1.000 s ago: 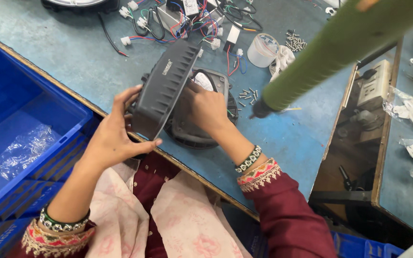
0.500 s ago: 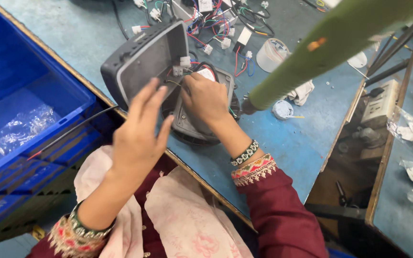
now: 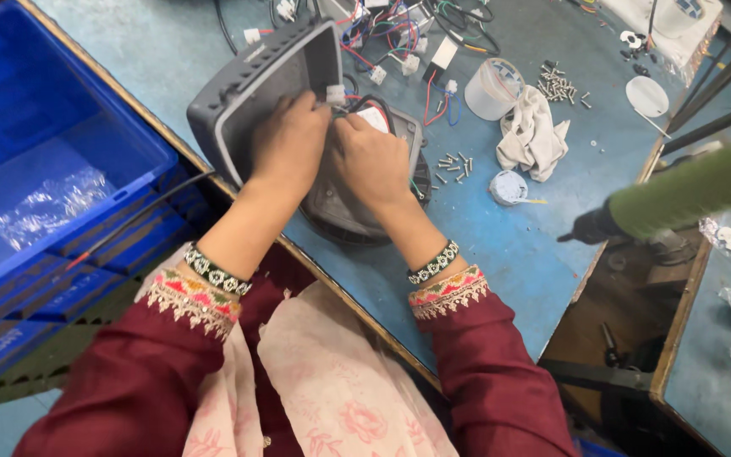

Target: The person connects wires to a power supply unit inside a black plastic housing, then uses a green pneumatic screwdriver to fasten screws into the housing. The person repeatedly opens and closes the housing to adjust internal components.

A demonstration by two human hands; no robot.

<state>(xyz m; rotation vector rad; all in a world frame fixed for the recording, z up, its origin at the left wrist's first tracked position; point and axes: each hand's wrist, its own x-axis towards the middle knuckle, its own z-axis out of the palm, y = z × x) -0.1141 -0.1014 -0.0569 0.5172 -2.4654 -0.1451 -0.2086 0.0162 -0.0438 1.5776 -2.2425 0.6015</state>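
Observation:
A dark grey plastic housing [image 3: 239,93] lies open on the blue-green workbench [image 3: 509,254], its lid tilted up at the left and its round base [image 3: 344,216] below my hands. My left hand [image 3: 289,144] and my right hand [image 3: 371,161] meet over the housing's middle, fingers pinched around a small white connector [image 3: 336,93] with red wires. A white label [image 3: 376,117] shows just beyond my right hand's knuckles. What lies under my palms is hidden.
A blue plastic crate [image 3: 52,169] holding a clear bag stands at the left. Coloured wires and connectors [image 3: 399,34], a clear cup [image 3: 491,87], a white rag [image 3: 530,135], loose screws [image 3: 452,162] and a green-handled tool [image 3: 687,190] lie on the bench's far and right parts.
My left hand has come down from open in the air onto the housing, joining my right hand at the connector. The green tool now hangs farther right.

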